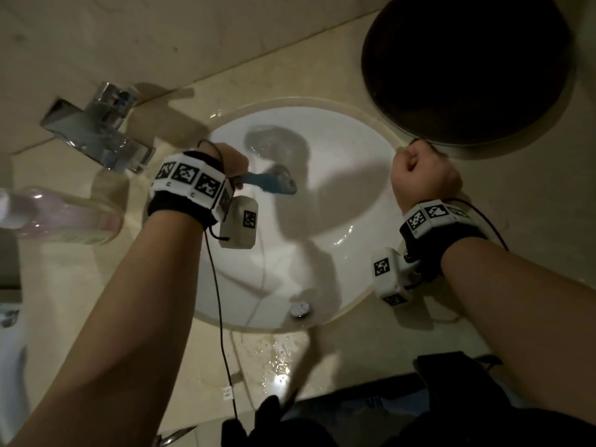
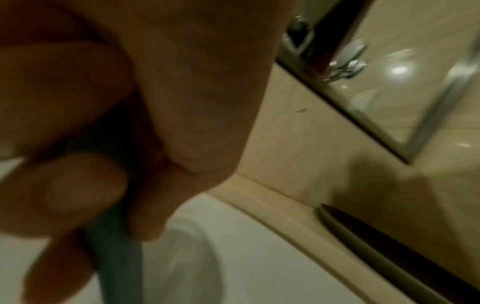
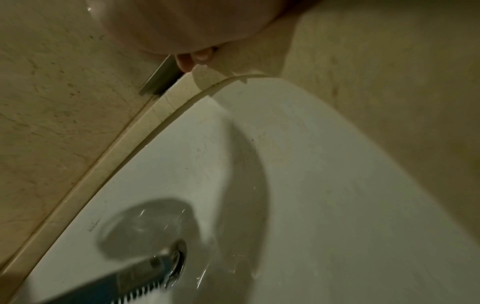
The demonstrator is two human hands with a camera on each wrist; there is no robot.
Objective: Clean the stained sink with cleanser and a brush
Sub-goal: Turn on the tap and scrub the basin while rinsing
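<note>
The white oval sink is set into a beige stone counter. My left hand grips the handle of a blue brush, whose head lies over the metal drain at the bottom of the basin. In the left wrist view my fingers curl round the brush handle. The brush's bristles show beside the drain in the right wrist view. My right hand is a closed fist holding nothing, at the sink's right rim. A clear pinkish bottle lies on the counter at the left.
A chrome faucet stands at the sink's upper left. A large dark round bowl sits on the counter behind my right fist. Water is puddled on the counter in front of the sink. A round metal fitting sits at the near rim.
</note>
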